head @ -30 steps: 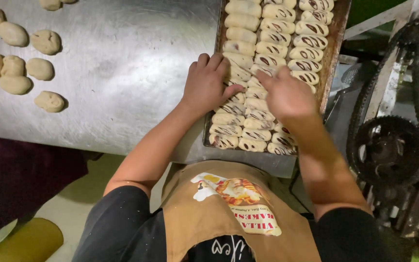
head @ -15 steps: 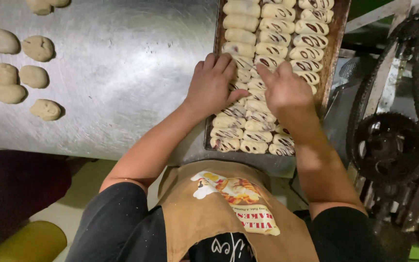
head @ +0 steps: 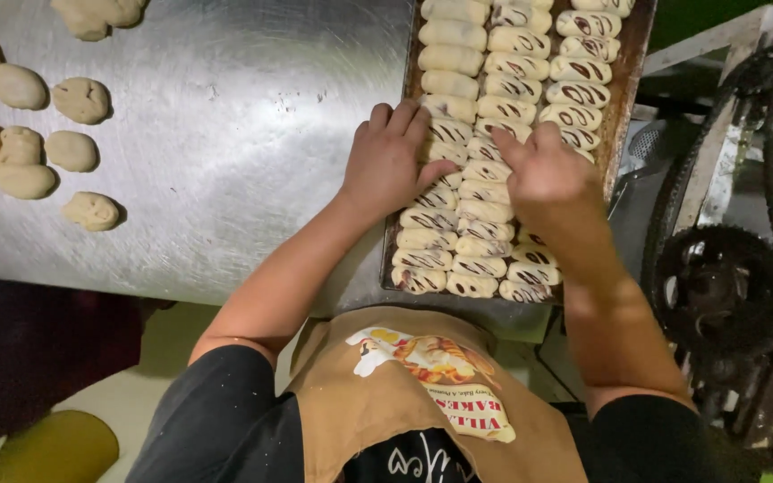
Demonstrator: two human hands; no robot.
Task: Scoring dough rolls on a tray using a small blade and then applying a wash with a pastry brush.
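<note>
Left hand (head: 391, 165) and right hand (head: 539, 165) flat, fingers unclenched, on dough rolls (head: 485, 192) lying crosswise on baking tray (head: 626, 85)

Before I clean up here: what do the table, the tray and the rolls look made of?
Table: brushed steel by the look, grey with a dull sheen and fine swirl scratches. Tray: probably metal, browned dark along its rim. Rolls: raw dough, pale and soft, with dark filling streaks.

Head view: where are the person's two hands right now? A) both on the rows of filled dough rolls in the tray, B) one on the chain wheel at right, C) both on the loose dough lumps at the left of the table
A: the left hand and right hand both lie on the dough rolls in the tray, away from the dough lumps and the chain wheel.
</note>
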